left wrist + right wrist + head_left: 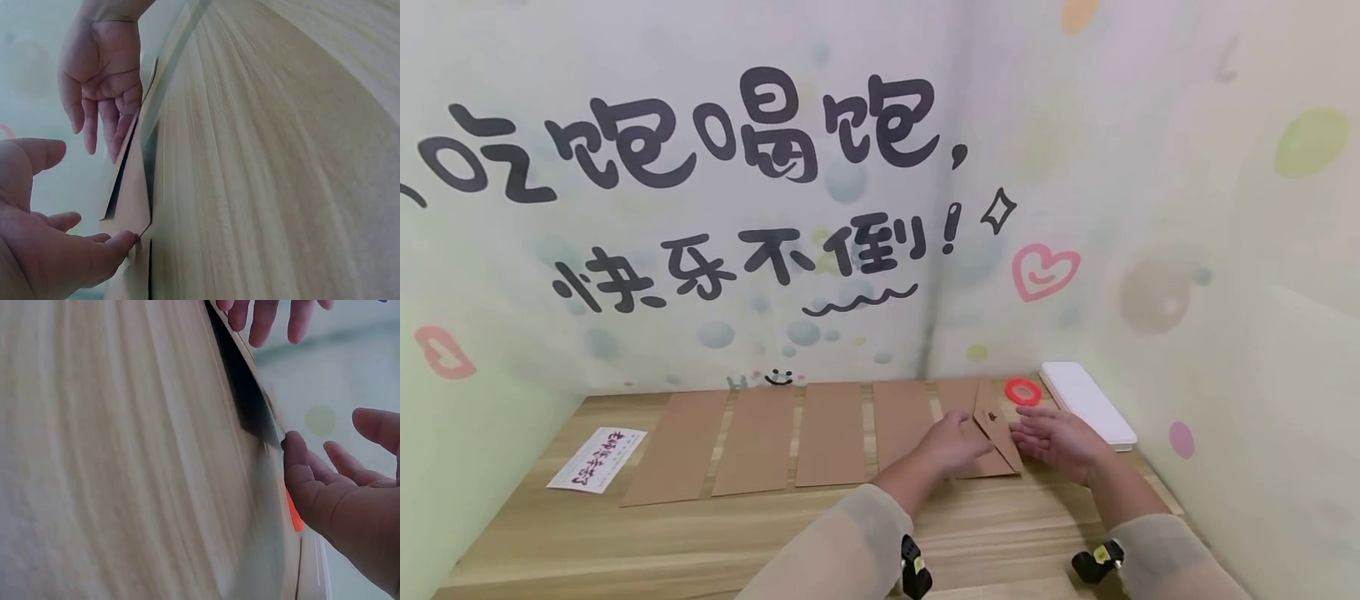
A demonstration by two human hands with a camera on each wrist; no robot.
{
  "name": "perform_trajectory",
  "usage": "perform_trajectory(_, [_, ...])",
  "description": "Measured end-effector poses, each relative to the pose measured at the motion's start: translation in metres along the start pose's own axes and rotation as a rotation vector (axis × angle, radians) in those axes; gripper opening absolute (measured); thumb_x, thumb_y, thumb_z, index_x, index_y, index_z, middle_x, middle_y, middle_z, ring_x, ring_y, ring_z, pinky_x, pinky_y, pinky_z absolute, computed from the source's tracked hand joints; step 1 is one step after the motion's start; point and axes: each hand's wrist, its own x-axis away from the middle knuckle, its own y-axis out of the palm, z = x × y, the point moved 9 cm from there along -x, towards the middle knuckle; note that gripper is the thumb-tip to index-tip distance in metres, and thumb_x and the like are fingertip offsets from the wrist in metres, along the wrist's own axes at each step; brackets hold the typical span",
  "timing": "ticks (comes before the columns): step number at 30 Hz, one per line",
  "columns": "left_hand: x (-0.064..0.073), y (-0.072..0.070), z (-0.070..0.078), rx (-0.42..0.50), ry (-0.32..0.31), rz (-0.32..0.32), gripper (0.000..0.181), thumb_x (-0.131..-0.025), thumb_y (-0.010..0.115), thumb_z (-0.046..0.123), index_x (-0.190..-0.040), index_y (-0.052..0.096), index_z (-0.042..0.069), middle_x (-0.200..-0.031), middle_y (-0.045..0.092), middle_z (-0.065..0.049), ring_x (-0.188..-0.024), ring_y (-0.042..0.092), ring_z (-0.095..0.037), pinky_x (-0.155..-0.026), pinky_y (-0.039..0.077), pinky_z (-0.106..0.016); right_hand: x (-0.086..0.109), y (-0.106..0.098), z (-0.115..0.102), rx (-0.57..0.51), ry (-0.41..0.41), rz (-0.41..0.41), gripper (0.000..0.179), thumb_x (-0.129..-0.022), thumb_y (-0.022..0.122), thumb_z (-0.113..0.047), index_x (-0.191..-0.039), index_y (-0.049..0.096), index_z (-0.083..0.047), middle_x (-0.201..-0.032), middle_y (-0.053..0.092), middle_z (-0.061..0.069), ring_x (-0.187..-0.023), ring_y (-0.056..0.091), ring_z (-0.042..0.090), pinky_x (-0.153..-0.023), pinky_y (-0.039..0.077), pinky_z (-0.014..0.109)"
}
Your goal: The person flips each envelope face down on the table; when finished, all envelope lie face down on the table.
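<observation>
A brown paper envelope [996, 421] with a small dark mark on its flap lies at the right end of a row, its flap partly raised. My left hand [957, 446] lies over its left side, fingers loosely extended; in the left wrist view the left fingertips [128, 240] meet the envelope's edge [134, 194]. At the right side, my right hand [1060, 442] has straight, relaxed fingers right at the flap edge. Its fingertips [294, 447] touch the lifted edge in the right wrist view, where a dark gap shows beneath the paper.
Several flat brown paper rectangles [831, 433] lie in a row to the left on the wooden table [760, 542]. A white card with writing [598, 460] is at the far left. Behind the right hand are a red tape ring [1022, 392] and a white case [1088, 404]. Fabric walls enclose the table.
</observation>
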Motion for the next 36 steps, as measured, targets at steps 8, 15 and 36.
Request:
perform_trajectory(8, [0.001,0.007,0.007,0.051,0.055,-0.012,0.077,-0.094,0.076,0.044,-0.156,0.051,0.006,-0.159,0.056,-0.019,-0.149,0.051,-0.039,-0.122,0.045,-0.057,0.008,0.007,-0.009,0.016,-0.063,0.013,0.062,-0.113,0.052,-0.018,-0.165,0.029,0.006,-0.16,0.052,0.02,-0.119,0.065,0.004,-0.102,0.057,0.022])
perform_trajectory(15, [0.005,0.015,0.013,0.134,0.075,-0.019,0.074,-0.093,0.081,0.045,-0.155,0.055,0.014,-0.159,0.058,-0.013,-0.15,0.051,-0.035,-0.124,0.043,-0.056,0.012,0.019,-0.018,-0.005,-0.088,-0.002,0.064,-0.11,0.057,-0.012,-0.166,0.031,0.002,-0.138,0.052,-0.001,-0.113,0.059,0.003,-0.094,0.055,0.019])
perform_trajectory(36, [0.017,0.014,0.02,0.183,0.114,0.058,0.067,-0.095,0.073,0.042,-0.156,0.055,0.02,-0.159,0.057,-0.003,-0.141,0.059,-0.023,-0.114,0.053,-0.048,0.026,0.056,-0.025,-0.104,-0.092,-0.15,0.063,-0.114,0.051,-0.036,-0.169,0.033,-0.011,-0.16,0.05,0.007,-0.121,0.07,0.01,-0.105,0.058,0.03])
